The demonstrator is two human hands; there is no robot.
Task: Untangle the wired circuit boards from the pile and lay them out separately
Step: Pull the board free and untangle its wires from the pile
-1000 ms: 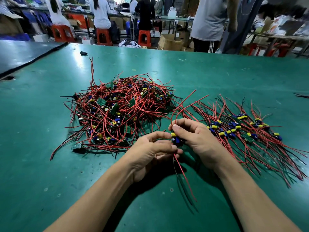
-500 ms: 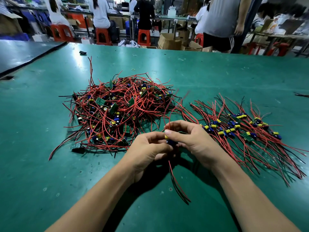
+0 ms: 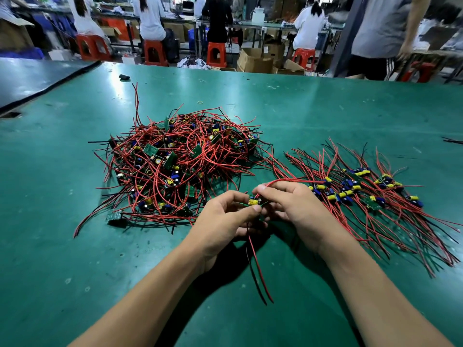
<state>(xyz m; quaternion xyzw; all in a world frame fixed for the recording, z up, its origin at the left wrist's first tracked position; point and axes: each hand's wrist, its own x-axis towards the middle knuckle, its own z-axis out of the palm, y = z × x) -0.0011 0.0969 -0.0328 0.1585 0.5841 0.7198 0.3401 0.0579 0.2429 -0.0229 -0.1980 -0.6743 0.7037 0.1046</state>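
Beside the pile [image 3: 183,166] — left hand [image 3: 223,221], right hand [image 3: 293,206] pinching one board [image 3: 253,201]

— Where do the arms come in?
— The left forearm [image 3: 150,294] rises from the lower left and the right forearm [image 3: 375,286] from the lower right. Both are bare and angle toward the middle.
— And the left hand [image 3: 224,219]?
— Back up, fingers curled, thumb and forefinger pinching one wired board [image 3: 254,202].
— The right hand [image 3: 298,206]?
— Just beside it, knuckles up, its fingertips [image 3: 261,189] gripping the same board from the other side.
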